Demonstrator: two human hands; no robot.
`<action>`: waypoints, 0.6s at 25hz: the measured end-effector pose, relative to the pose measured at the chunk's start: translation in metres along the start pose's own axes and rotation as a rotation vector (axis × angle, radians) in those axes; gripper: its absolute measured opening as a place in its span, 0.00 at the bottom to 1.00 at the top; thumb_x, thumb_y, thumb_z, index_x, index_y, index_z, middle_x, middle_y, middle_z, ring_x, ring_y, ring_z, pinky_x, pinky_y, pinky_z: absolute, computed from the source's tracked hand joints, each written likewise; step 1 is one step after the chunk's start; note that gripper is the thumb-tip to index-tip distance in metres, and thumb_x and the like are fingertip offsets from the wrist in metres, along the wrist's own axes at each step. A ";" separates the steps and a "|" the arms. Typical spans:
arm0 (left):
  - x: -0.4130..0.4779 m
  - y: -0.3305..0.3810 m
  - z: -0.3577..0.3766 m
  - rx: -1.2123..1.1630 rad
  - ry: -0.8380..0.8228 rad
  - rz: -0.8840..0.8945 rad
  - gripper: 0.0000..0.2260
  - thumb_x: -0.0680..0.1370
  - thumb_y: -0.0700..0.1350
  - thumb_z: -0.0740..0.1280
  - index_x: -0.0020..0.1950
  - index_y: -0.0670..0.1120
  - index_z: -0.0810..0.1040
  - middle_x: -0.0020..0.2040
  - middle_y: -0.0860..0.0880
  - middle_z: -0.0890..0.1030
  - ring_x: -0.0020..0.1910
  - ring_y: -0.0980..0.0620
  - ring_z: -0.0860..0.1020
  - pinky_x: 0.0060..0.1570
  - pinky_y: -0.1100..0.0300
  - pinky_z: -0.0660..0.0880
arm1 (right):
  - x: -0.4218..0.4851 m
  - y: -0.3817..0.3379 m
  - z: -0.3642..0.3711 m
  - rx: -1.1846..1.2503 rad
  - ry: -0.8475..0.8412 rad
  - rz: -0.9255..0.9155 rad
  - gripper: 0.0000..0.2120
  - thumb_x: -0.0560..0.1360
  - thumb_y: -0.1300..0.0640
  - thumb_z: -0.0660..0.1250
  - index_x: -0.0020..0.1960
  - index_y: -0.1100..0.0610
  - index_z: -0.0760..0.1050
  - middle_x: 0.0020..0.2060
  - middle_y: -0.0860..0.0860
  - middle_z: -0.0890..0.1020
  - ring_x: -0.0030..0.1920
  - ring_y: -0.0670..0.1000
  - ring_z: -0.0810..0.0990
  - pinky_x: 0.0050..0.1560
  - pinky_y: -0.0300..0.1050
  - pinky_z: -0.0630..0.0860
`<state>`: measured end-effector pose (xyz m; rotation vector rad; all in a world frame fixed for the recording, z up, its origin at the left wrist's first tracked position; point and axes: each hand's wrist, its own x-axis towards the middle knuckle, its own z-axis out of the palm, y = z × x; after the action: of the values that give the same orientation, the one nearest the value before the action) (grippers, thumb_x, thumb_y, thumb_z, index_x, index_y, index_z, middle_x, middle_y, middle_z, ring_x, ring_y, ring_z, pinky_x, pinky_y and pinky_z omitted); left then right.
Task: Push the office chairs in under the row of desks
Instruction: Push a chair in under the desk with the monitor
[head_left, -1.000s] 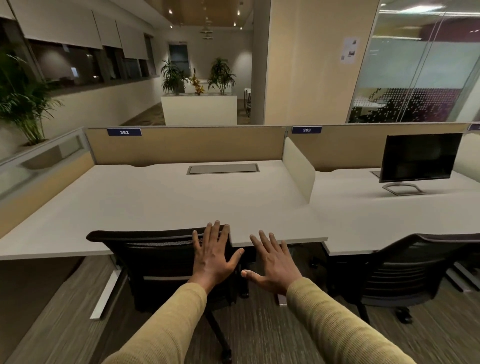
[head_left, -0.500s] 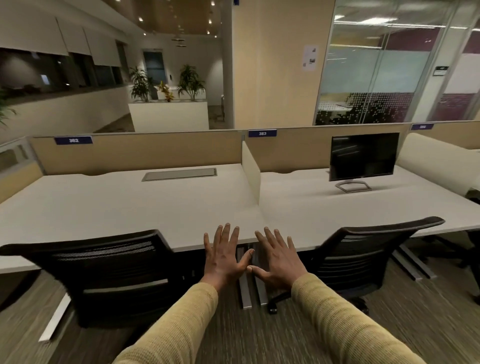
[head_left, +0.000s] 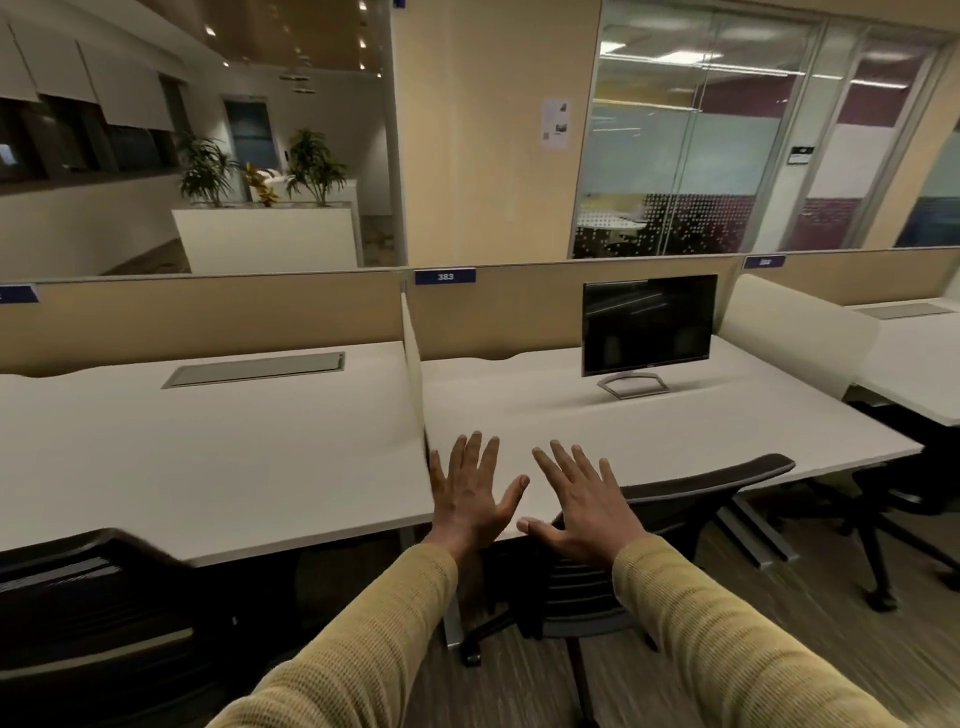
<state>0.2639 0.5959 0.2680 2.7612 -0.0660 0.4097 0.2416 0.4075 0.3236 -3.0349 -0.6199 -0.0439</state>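
Your right hand (head_left: 584, 506) covers the left end of the chair back (head_left: 727, 475) in front of you, so you cannot tell if the palm touches it. The seat of this chair is hidden behind your sleeves (head_left: 727, 639). The chair on the left (head_left: 88, 597) is cut by the picture's edge. The desk label at the far right (head_left: 763, 261) is blurred and unreadable. The floor (head_left: 810, 597) at the right is smeared.

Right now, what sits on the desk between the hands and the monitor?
Nothing: in the head view, bare white desktop runs from both hands to the monitor.
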 end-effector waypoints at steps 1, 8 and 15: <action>0.015 0.018 0.010 -0.025 0.001 0.002 0.37 0.79 0.72 0.45 0.83 0.54 0.49 0.84 0.50 0.46 0.82 0.50 0.40 0.70 0.46 0.22 | 0.006 0.024 -0.005 -0.013 -0.012 0.016 0.45 0.75 0.25 0.51 0.79 0.45 0.32 0.80 0.51 0.36 0.80 0.57 0.37 0.78 0.63 0.39; 0.103 0.130 0.077 -0.094 -0.101 0.017 0.38 0.78 0.72 0.44 0.82 0.53 0.54 0.84 0.48 0.52 0.82 0.49 0.44 0.73 0.42 0.28 | 0.030 0.176 -0.010 -0.036 -0.089 0.114 0.46 0.75 0.26 0.51 0.80 0.46 0.32 0.80 0.52 0.36 0.80 0.57 0.39 0.78 0.63 0.40; 0.124 0.166 0.122 -0.002 -0.251 -0.056 0.33 0.80 0.70 0.48 0.76 0.50 0.67 0.78 0.45 0.64 0.79 0.45 0.56 0.75 0.36 0.43 | 0.043 0.263 0.014 0.007 -0.175 0.152 0.44 0.76 0.26 0.49 0.81 0.49 0.39 0.81 0.53 0.43 0.80 0.58 0.45 0.78 0.65 0.44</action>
<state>0.4003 0.3990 0.2498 2.7898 -0.0509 0.0476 0.3850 0.1832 0.3016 -3.0904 -0.3943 0.2312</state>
